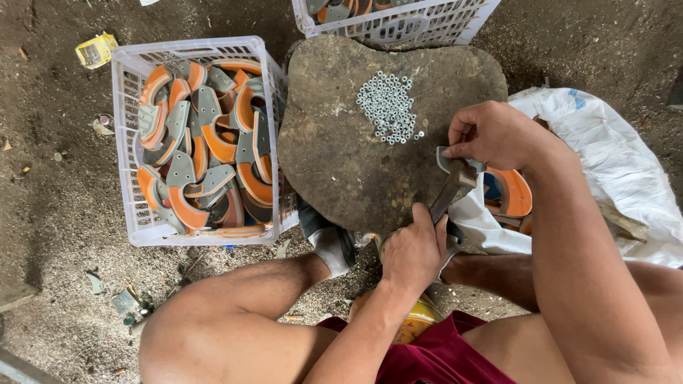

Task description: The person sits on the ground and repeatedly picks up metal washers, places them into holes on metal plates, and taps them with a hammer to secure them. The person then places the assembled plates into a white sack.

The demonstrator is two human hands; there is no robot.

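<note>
left hand (413, 249) gripping hammer (449, 190), right hand (491, 135) pinching grey curved piece (447, 158) on stone slab (334, 149) beside nut pile (388, 107) — mid-fitting, next strike needs the piece held flat

Left hand (413, 254) grips a hammer (449, 190); right hand (491, 135) pins a grey piece (447, 159) on the stone (341, 156)

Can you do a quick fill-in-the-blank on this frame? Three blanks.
1. The pile of small metal nuts lies on a flat ____.
2. The left hand grips a ____ by its handle.
3. The white plastic crate with grey-and-orange curved parts sits to the stone's ____.

Missing words: stone; hammer; left
</note>
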